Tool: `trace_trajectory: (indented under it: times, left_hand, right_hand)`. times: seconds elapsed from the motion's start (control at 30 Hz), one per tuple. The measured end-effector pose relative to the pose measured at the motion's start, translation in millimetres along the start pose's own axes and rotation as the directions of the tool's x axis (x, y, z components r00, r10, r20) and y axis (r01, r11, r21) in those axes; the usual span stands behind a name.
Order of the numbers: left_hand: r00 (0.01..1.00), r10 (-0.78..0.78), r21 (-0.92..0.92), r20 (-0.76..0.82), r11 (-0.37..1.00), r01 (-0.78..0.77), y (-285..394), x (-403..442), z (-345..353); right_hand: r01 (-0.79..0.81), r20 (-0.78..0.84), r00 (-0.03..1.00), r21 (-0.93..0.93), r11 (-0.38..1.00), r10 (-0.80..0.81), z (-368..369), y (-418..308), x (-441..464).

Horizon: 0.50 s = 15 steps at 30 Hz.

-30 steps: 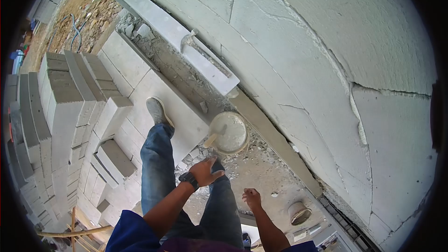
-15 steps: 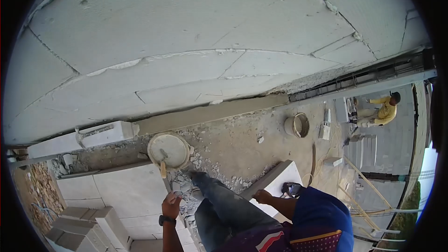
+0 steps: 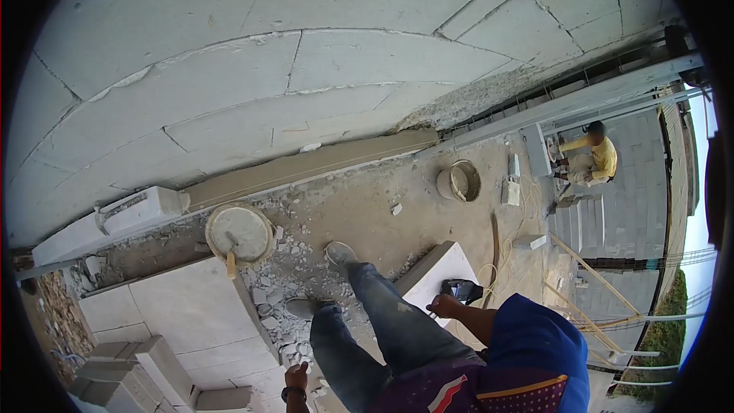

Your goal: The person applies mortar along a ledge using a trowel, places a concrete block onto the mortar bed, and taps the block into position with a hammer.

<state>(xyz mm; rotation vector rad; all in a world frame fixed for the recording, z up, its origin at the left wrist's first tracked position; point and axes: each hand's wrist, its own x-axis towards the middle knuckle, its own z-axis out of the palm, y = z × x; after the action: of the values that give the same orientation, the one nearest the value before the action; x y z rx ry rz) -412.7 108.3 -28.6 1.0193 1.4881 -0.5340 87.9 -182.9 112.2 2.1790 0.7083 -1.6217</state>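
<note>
My left hand (image 3: 297, 376), with a dark watch on its wrist, is low in the view beside the rubble, its fingers curled and nothing visible in them. Loosely closed, my right hand (image 3: 443, 306) is in front of a pale block (image 3: 440, 269) and near a dark object (image 3: 462, 291) that I cannot identify. No held item shows there either. A round bucket of grey mix (image 3: 240, 234) stands by the wall, a wooden-handled tool (image 3: 231, 264) resting in it. Wet mortar (image 3: 313, 164) lines the wall's base.
Broken rubble (image 3: 277, 298) lies by my feet. Large pale slabs (image 3: 183, 306) are at the lower left. A second bucket (image 3: 459, 181) stands on the floor. A person in yellow (image 3: 600, 157) crouches at the right, near stacked blocks (image 3: 579, 222) and wooden poles (image 3: 596, 271).
The view has swung round towards the crouching person. My feet have moved from the slab onto the floor and rubble. My left hand, open earlier, is now curled and lower in view.
</note>
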Motion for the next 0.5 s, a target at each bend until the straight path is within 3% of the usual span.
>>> trace_trajectory:
  times: [0.03,0.1,0.13,0.17,0.2,0.23,0.27,0.3,0.37,0.43,0.5]
  left_hand:
    - [1.000,-0.021,0.011,0.005,1.000,0.021,2.2,-4.2,5.9]
    - [0.995,0.009,-0.132,-0.097,0.991,-0.022,-0.3,3.1,28.6]
    - [0.993,-0.096,-0.276,-0.063,0.958,0.075,4.7,0.7,40.2]
    - [0.986,-0.107,-0.300,-0.128,0.952,0.064,10.5,-1.3,57.0]
    - [0.993,-0.040,-0.238,-0.116,0.971,0.011,16.6,-1.0,72.4]
    - [0.996,0.021,0.067,-0.087,0.998,-0.016,15.3,9.1,87.6]
    - [0.983,0.030,0.107,-0.181,0.994,-0.011,43.5,-5.7,107.3]
    - [0.959,0.004,0.060,-0.285,0.998,0.014,73.9,-25.0,130.1]
    - [0.941,-0.111,-0.123,-0.318,0.990,0.076,119.5,-49.6,180.2]
    - [0.893,-0.188,-0.102,-0.408,0.982,0.159,178.7,-68.1,226.5]
    - [0.852,-0.152,-0.030,-0.501,0.987,0.158,234.0,-66.1,279.0]
  right_hand:
    - [-0.153,0.024,0.988,0.149,0.977,0.151,-21.6,5.2,3.3]
    - [-0.281,-0.037,0.954,0.228,0.932,0.297,-59.2,33.4,27.6]
    - [-0.247,-0.121,0.953,0.229,0.942,0.279,-86.2,47.8,30.5]
    - [-0.200,-0.201,0.949,0.212,0.957,0.243,-118.3,59.9,34.8]
    - [-0.162,-0.368,0.911,0.096,0.982,0.186,-124.6,107.2,71.3]
    - [-0.240,-0.287,0.925,0.061,0.969,0.248,-178.5,102.5,68.8]
    - [-0.213,-0.379,0.905,-0.007,0.977,0.194,-216.0,113.1,78.1]
    - [-0.233,-0.435,0.881,-0.054,0.971,0.188,-257.2,116.4,88.6]
    - [-0.307,-0.519,0.847,-0.297,0.904,0.117,-323.6,152.4,140.0]
    - [-0.356,-0.578,0.816,-0.533,0.767,-0.023,-389.5,179.6,179.7]
    - [-0.421,-0.608,0.787,-0.649,0.634,-0.100,-442.1,211.3,212.9]
